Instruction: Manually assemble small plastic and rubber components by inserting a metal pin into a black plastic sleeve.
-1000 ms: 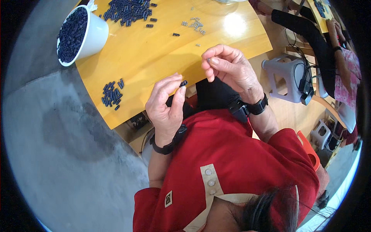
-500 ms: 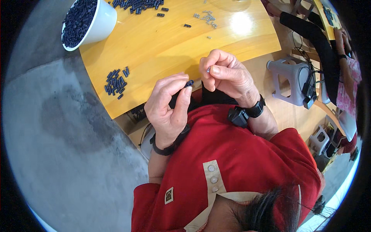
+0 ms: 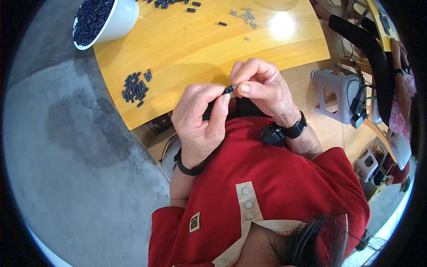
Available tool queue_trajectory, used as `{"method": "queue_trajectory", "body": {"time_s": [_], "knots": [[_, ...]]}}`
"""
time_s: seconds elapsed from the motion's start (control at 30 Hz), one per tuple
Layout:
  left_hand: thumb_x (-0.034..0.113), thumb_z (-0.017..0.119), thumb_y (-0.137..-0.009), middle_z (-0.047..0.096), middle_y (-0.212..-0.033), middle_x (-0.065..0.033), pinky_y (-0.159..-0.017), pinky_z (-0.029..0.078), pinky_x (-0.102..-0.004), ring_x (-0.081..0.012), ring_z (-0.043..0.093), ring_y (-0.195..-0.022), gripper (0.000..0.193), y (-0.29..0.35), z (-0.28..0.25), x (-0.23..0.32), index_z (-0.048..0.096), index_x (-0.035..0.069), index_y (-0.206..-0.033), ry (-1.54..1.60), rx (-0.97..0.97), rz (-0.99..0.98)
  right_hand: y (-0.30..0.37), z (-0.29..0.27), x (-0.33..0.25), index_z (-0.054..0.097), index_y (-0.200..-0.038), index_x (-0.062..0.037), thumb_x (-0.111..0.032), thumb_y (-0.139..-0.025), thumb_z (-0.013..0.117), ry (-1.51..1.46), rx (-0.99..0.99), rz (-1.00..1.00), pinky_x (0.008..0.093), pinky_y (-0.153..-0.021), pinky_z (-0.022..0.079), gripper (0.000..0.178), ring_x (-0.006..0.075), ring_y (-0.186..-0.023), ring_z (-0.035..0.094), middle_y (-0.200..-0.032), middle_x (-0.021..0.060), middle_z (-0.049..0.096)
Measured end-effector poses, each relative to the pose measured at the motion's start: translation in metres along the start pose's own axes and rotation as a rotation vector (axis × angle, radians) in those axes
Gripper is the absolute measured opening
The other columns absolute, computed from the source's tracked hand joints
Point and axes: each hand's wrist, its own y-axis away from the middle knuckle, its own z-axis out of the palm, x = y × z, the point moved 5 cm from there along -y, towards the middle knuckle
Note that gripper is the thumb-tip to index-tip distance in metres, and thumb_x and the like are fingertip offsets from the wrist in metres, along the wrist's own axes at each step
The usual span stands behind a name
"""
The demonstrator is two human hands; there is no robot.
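Note:
Between the thumb and fingers of my left hand (image 3: 199, 116) is a small black plastic part (image 3: 228, 90). My right hand (image 3: 262, 86) pinches a tiny metal spring (image 3: 236, 86) at the black part's right end; whether the spring is inside it I cannot tell. Both hands are raised over the table's near edge. A pile of short black plastic parts (image 3: 135, 88) lies on the table to the left. Farther back are loose silvery springs (image 3: 248, 17) and a single black part (image 3: 223, 23).
A white bucket (image 3: 120, 22) full of small black parts stands tilted at the table's (image 3: 178, 58) far left corner. More black parts (image 3: 165, 3) lie at the back. A grey plastic stool (image 3: 331, 95) with black cables stands right. Another person's arm (image 3: 400, 84) shows at far right.
My hands have come together. The spring in my right hand has moved left to the end of the black plastic part, which has risen slightly to the right with my left hand.

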Motion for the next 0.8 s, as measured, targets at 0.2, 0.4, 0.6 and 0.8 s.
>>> {"method": "queue_trajectory", "body": {"time_s": [0.2, 0.4, 0.6, 0.8], "knots": [[-0.006, 0.067, -0.081, 0.067, -0.087, -0.0117, -0.072, 0.049, -0.0291, -0.0209, 0.063, -0.079, 0.013, 0.000, 0.000, 0.004, 0.066, -0.003, -0.094, -0.041, -0.009, 0.026, 0.000, 0.001, -0.005, 0.067, -0.092, -0.0029, -0.005, -0.088, 0.070, 0.132, -0.016, -0.030, 0.0197, -0.062, 0.045, 0.005, 0.0054, -0.070, 0.056, -0.085, 0.0011, 0.064], [-0.008, 0.067, -0.078, 0.066, -0.085, -0.0135, -0.071, 0.051, -0.0332, -0.0263, 0.065, -0.078, 0.016, -0.003, -0.001, 0.011, 0.066, -0.001, -0.092, -0.306, -0.062, 0.217, -0.003, 0.002, -0.018, 0.066, -0.089, -0.0043, -0.003, -0.086, 0.071, 0.427, -0.097, -0.048, 0.0191, -0.058, 0.043, 0.005, 0.0052, -0.065, 0.054, -0.081, 0.0000, 0.062], [-0.008, 0.067, -0.078, 0.066, -0.084, -0.0127, -0.071, 0.050, -0.0324, -0.0253, 0.064, -0.078, 0.015, -0.003, 0.003, 0.007, 0.065, -0.002, -0.092, -0.114, -0.094, 0.205, -0.011, 0.000, 0.014, 0.055, -0.084, -0.0046, -0.007, -0.078, 0.076, -0.258, -0.252, 0.420, 0.0228, -0.055, 0.038, 0.022, 0.0102, -0.064, 0.049, -0.080, 0.0033, 0.052], [-0.008, 0.066, -0.081, 0.065, -0.087, -0.0119, -0.072, 0.047, -0.0277, -0.0198, 0.061, -0.079, 0.012, 0.007, -0.011, -0.017, 0.064, -0.004, -0.092, -0.033, 0.036, 0.047, -0.033, -0.007, -0.008, 0.066, -0.086, -0.0056, -0.011, -0.088, 0.070, 0.440, 0.049, 0.002, 0.0221, -0.056, 0.044, 0.008, 0.0048, -0.065, 0.055, -0.075, -0.0034, 0.060]]}}
